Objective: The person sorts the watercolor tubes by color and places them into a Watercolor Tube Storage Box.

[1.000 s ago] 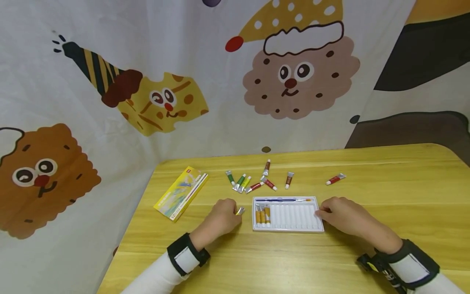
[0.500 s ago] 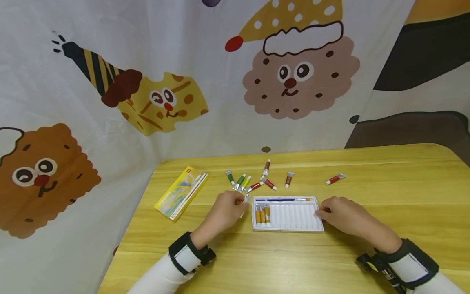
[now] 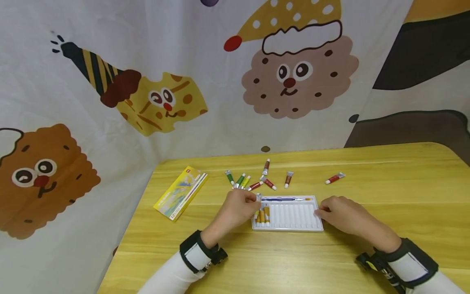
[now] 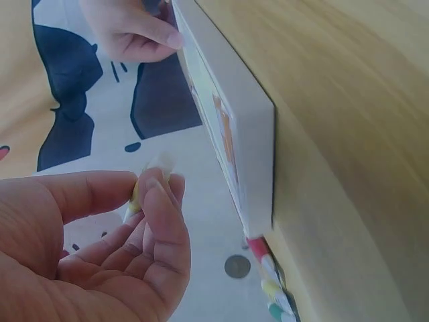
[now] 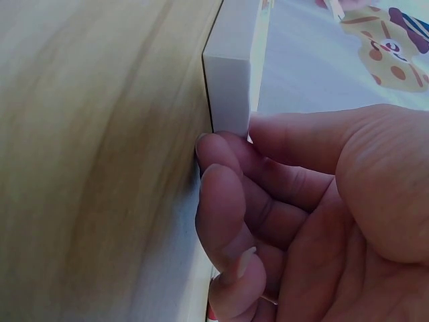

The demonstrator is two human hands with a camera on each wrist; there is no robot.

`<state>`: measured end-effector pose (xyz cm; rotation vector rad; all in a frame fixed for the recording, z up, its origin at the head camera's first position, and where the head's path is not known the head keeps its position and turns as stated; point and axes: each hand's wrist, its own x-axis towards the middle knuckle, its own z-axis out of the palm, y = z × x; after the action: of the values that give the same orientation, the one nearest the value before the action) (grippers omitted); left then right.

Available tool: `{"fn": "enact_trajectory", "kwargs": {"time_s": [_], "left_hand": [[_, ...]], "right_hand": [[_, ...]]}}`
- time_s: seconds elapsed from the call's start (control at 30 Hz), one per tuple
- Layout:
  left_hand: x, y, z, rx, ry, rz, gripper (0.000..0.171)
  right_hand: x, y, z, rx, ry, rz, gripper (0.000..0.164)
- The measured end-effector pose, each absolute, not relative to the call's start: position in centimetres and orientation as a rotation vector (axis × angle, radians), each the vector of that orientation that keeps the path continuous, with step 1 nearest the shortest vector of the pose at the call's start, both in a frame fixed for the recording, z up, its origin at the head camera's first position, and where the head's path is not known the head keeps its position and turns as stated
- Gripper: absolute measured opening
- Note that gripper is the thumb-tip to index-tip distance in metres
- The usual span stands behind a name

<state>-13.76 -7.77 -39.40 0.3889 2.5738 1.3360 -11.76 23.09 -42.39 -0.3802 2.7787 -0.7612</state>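
Observation:
My left hand (image 3: 238, 208) pinches a small paint tube (image 3: 258, 198) between thumb and fingers, above the left end of the white plastic paint tray (image 3: 297, 218). In the left wrist view a yellowish bit of the paint tube (image 4: 136, 198) shows between the fingertips; the rest is mostly covered. Several ochre paint tubes (image 3: 262, 218) lie side by side in the tray's left grooves, and a blue-handled paintbrush (image 3: 282, 199) lies in its back slot. My right hand (image 3: 343, 214) grips the tray's right end, thumb on the rim, fingers against the end wall (image 5: 228, 94).
Behind the tray lie loose paint tubes: green (image 3: 229, 177), yellow (image 3: 245, 181), red (image 3: 269, 183) and brown (image 3: 289, 179). Another red tube (image 3: 335, 178) lies farther right. A yellow paint box (image 3: 181, 194) rests at the left of the wooden table (image 3: 279, 261). A printed cloth (image 3: 220, 134) hangs behind.
My left hand has moved right with the paint tube, from beside the tray to over its left end, and the tube has turned more upright. My right hand stays on the tray.

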Motion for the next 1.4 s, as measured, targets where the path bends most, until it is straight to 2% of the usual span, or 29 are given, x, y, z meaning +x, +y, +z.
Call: {"fn": "enact_trajectory", "kwargs": {"time_s": [0.23, 0.47, 0.57, 1.4], "left_hand": [[-13.9, -6.1, -39.3, 0.369, 2.541, 1.343, 0.008], [-14.1, -5.2, -39.2, 0.336, 2.541, 1.272, 0.035], [-14.1, -4.9, -39.3, 0.335, 2.536, 1.249, 0.039], [-14.8, -3.8, -40.4, 0.285, 2.562, 0.988, 0.049]], "right_hand": [[-11.7, 23.1, -42.5, -0.374, 2.776, -0.760, 0.030], [-11.7, 23.2, -42.6, -0.374, 2.782, -0.761, 0.030], [-11.8, 23.1, -42.6, -0.363, 2.782, -0.757, 0.030], [-11.7, 23.0, -42.4, -0.370, 2.776, -0.764, 0.030]]}}
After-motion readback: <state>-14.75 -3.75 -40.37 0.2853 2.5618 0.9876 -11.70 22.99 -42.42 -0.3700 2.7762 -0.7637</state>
